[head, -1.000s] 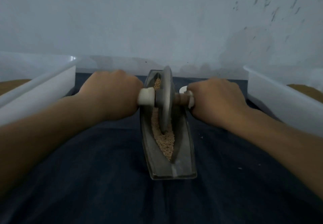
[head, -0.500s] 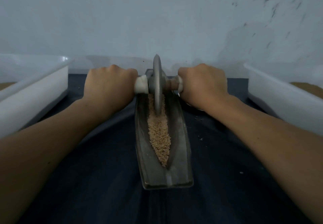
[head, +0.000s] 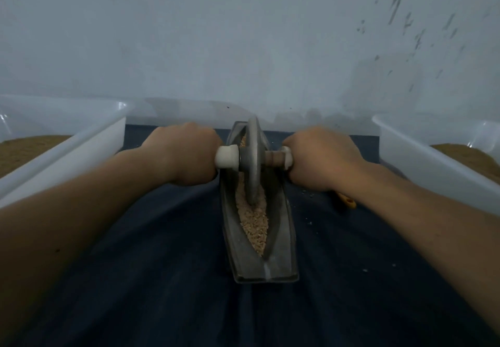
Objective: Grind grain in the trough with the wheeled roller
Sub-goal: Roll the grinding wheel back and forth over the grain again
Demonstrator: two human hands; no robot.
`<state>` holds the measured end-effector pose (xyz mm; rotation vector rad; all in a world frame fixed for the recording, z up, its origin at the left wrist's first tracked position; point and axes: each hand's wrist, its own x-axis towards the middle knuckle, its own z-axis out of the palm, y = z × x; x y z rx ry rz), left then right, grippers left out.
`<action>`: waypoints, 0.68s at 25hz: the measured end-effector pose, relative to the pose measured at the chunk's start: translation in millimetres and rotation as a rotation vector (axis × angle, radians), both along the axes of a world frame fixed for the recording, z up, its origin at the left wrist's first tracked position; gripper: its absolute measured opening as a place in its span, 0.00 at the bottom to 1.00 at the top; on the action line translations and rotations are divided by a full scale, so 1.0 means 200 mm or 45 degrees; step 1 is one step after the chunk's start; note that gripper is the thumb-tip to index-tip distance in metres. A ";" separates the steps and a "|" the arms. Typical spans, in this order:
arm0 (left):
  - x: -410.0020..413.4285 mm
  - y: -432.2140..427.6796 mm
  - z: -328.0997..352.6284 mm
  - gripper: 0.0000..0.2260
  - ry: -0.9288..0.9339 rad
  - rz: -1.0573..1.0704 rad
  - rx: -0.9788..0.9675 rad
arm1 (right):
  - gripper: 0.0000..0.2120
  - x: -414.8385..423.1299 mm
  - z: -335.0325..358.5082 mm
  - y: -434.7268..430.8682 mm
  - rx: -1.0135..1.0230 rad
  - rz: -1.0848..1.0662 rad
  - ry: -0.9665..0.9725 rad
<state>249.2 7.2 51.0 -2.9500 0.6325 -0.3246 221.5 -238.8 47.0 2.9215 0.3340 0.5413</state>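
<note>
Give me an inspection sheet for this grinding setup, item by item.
Surface: dark blue cloth.
Job's things: trough lies lengthwise on the cloth; grain in its groove; wheeled roller stands in the groove toward the far end.
Clutter: stray crumbs on the cloth right of the trough; yellow object partly hidden under the right forearm.
Grippers: left hand and right hand grip the roller, one each side.
Cables: nothing seen.
Surroundings: left tub and right tub, white, hold brown material; marked pale wall behind.

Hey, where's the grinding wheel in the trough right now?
In the head view, the wheel stands in the far half of the trough, between the left hand and right hand gripping its handles.
</note>
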 end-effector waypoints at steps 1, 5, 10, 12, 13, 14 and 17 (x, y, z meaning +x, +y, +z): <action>0.02 0.00 -0.01 0.05 -0.051 0.013 -0.012 | 0.05 0.03 -0.01 0.00 -0.008 0.009 -0.074; 0.13 -0.02 -0.05 0.05 -0.367 0.046 -0.032 | 0.09 0.16 -0.05 -0.01 0.006 -0.014 -0.308; 0.13 -0.03 -0.07 0.05 -0.532 0.038 -0.003 | 0.09 0.19 -0.08 -0.01 0.003 -0.010 -0.364; 0.05 -0.04 -0.05 0.04 -0.524 0.027 0.018 | 0.12 0.11 -0.08 -0.01 -0.004 0.001 -0.321; -0.01 -0.04 -0.05 0.03 -0.524 0.020 0.033 | 0.12 0.05 -0.08 -0.02 0.000 0.008 -0.293; -0.07 -0.03 -0.06 0.04 -0.535 0.010 0.048 | 0.12 -0.02 -0.09 -0.02 -0.006 0.015 -0.277; -0.29 0.02 -0.07 0.11 -0.580 -0.005 0.063 | 0.16 -0.29 -0.07 -0.04 -0.057 0.085 -0.377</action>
